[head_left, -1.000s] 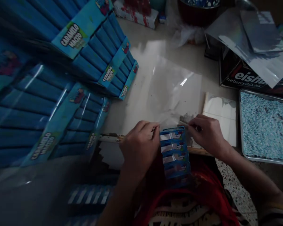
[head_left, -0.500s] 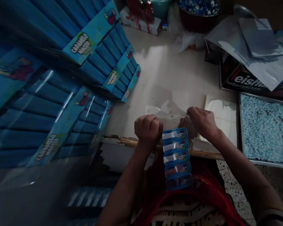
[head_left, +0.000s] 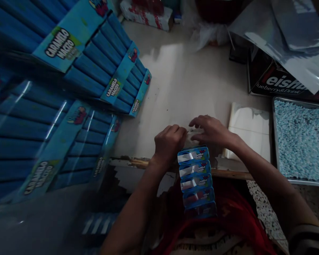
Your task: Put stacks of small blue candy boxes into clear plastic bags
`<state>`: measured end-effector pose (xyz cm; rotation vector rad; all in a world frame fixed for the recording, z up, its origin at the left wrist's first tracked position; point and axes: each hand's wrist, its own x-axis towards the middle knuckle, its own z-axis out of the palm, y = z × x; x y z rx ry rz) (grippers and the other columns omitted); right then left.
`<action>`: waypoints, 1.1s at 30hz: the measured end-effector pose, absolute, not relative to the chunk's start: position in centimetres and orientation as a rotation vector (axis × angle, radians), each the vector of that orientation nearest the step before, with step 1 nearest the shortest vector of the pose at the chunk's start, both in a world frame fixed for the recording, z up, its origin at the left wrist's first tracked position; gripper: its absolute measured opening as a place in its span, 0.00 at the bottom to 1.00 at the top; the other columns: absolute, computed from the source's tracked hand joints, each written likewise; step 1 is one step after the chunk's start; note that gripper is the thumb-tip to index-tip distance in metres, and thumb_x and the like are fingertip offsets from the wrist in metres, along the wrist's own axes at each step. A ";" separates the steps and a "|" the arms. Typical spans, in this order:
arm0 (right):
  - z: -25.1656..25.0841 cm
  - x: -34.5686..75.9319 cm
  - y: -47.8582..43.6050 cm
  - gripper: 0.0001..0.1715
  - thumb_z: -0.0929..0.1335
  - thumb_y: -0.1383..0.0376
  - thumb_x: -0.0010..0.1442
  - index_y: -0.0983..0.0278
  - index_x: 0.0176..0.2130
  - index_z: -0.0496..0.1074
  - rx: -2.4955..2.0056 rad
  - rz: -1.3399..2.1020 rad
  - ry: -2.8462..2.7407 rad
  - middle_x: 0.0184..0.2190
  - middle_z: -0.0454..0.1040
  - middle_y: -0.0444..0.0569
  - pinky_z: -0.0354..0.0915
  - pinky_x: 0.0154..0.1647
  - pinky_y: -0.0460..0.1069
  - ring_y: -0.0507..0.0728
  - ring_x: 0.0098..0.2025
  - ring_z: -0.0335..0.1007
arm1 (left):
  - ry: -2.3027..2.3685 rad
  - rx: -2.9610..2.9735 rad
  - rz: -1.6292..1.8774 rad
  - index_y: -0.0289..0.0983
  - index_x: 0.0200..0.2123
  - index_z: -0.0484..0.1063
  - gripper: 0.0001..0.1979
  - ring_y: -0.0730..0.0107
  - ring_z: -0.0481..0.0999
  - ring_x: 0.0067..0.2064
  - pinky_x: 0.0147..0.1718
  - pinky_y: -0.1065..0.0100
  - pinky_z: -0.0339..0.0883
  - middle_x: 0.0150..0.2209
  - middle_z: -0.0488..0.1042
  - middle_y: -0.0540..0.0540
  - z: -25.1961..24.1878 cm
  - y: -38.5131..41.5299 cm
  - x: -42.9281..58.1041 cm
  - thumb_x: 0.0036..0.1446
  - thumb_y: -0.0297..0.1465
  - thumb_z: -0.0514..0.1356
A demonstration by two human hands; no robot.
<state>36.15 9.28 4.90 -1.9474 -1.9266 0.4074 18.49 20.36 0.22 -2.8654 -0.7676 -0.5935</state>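
My left hand [head_left: 171, 141] is closed at the table's front edge, its fingers pinching a bit of clear plastic wrap [head_left: 190, 140]. Just to its right is my right hand [head_left: 212, 131], with thumb and fingers apart beside the wrap and nothing plainly gripped. Below and between the hands, a wrapped stack of blue candy boxes [head_left: 195, 182] rises in front of my body, glare running across its clear film. The wrap's lower part and the stack's far side are hidden.
Tall stacks of blue "Caramelo Macizo" display boxes [head_left: 106, 85] fill the left. On the right lie a pad of pale sheets [head_left: 250, 131] and a metal tray [head_left: 275, 141] of light-blue pellets. Behind them is a black carton [head_left: 276, 79] under silvery sheets [head_left: 295, 32].
My right hand has moved left toward my left hand, its pinch on the stretched plastic wrap now opened. The wrap has gone from spread out to gathered. The camera view has shifted slightly.
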 end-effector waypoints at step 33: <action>6.9 30.1 0.3 0.16 0.65 0.67 0.69 0.62 0.36 0.82 -2.172 0.057 -1.306 0.32 0.83 0.48 0.61 0.33 0.48 0.53 0.32 0.77 | -1.188 -2.661 -1.493 0.39 0.39 0.83 0.07 0.65 0.85 0.38 0.37 0.66 0.75 0.36 0.86 0.47 2.3 11.4 14.2 0.70 0.30 0.65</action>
